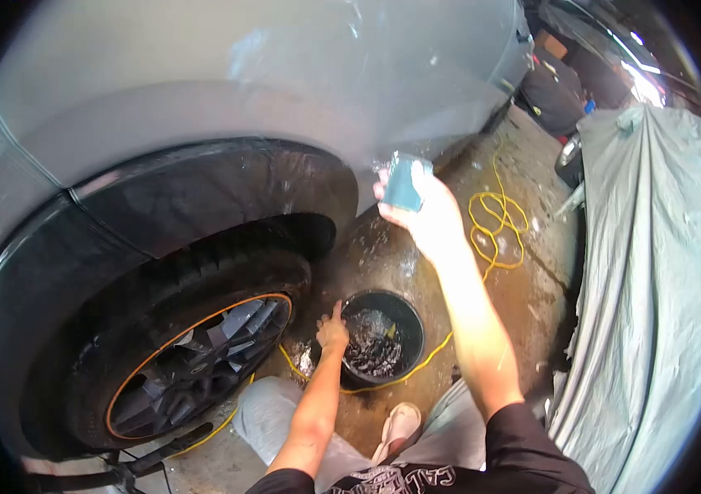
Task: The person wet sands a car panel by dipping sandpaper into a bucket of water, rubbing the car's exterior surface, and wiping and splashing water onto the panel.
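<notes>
My right hand [420, 202] is raised beside the lower body panel of a grey car [301, 74]. Its fingers are closed around a flat blue-grey pad [401, 183]; the exact kind of pad is unclear. Lower down, my left hand [332, 333] is at the left rim of a black bucket [418, 317], with the index finger stretched out and the others partly curled. Whether it touches the rim I cannot tell. Water with foam and a small yellowish thing [391, 332] shows inside the bucket.
A wheel [202, 362] with an orange rim line stands at the left under a black fender trim [227, 181]. A yellow cord [494, 226] lies coiled on the wet floor and runs around the bucket. A grey-green cover [638, 272] hangs at the right.
</notes>
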Tool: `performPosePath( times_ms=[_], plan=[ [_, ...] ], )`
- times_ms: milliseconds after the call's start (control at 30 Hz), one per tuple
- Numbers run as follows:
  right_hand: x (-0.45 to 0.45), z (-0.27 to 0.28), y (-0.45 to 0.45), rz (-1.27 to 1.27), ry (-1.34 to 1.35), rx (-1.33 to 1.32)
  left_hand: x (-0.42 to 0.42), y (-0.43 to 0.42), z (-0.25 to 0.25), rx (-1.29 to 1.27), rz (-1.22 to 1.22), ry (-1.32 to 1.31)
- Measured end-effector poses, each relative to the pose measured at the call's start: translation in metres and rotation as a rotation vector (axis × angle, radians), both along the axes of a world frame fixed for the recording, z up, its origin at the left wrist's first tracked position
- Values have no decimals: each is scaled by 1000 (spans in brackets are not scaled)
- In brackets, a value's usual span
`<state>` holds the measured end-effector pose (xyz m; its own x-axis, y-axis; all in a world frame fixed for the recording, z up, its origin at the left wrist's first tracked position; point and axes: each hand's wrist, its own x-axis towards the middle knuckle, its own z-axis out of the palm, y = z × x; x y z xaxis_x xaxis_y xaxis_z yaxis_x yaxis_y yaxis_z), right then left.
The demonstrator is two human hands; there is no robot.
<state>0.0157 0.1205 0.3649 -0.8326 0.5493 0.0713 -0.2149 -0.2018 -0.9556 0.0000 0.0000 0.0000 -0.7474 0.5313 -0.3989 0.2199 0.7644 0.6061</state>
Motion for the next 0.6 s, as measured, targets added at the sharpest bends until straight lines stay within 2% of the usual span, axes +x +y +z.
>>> performPosePath(
  times_ms=[33,67,100,200,233,267,300,333,367,433,500,533,567,600],
  plan=[
    [6,-31,18,-21,-47,19,-9,13,6,11,-19,33],
    [14,-70,36,-8,-54,-83,-15,19,8,2,-45,61],
    [50,-137,-9,0,-114,-349,19,-77,6,-149,-36,20],
    [76,-302,14,-185,-399,-744,0,-74,38,54,-96,104],
    [93,-356,9,-226,-548,-716,2,-87,49,41,-81,109],
    [108,-410,2,-204,-660,-632,-2,-104,58,57,-150,96],
    [120,-456,-1,-238,-793,-662,-6,-116,67,80,-216,85],
    [130,-496,-7,-227,-940,-517,-10,-129,76,123,-254,123],
    [132,-510,-18,-299,-1094,-430,-10,-140,103,162,-258,156],
    [148,-621,-11,-307,-1005,-474,-9,-153,152,262,-257,373],
    [131,-512,-15,-186,-993,-567,-12,-148,225,338,-337,701],
    [122,-507,-1,-72,-660,-909,-13,-142,260,334,-363,836],
    [108,-477,13,-41,-462,-1074,-13,-134,296,281,-404,959],
    [87,-425,16,-66,-364,-913,-17,-125,319,278,-424,1063]
  ],
)
